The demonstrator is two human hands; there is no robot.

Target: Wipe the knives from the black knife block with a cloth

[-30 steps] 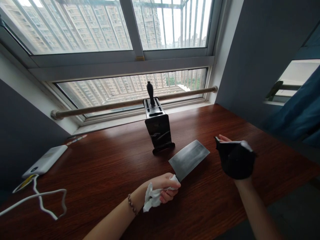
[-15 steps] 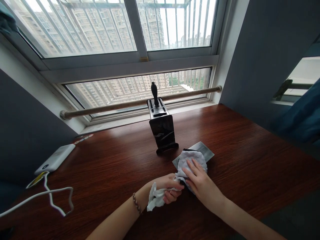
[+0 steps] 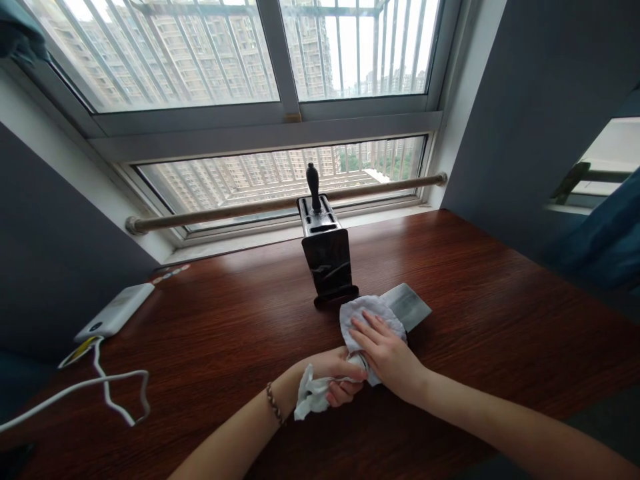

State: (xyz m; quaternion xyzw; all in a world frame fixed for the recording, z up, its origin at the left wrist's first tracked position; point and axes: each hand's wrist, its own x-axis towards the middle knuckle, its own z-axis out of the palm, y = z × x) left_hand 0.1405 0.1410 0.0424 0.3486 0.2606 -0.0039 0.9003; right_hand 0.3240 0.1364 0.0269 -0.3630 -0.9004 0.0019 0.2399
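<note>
Cloth (image 3: 359, 313) has been slid leftward over the cleaver (image 3: 409, 308) beneath the flattened right hand (image 3: 391, 357); tissue (image 3: 311, 395) is clasped in the left hand (image 3: 332, 367).

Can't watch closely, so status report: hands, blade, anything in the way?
Left hand closed on white tissue at near end of cleaver blade. Right hand laid on pale cloth covering blade's near part; far end bare. Knife block beyond, not blocking.

Barred window (image 3: 260, 113), grey walls (image 3: 540, 133), reddish-brown table (image 3: 235, 320)
</note>
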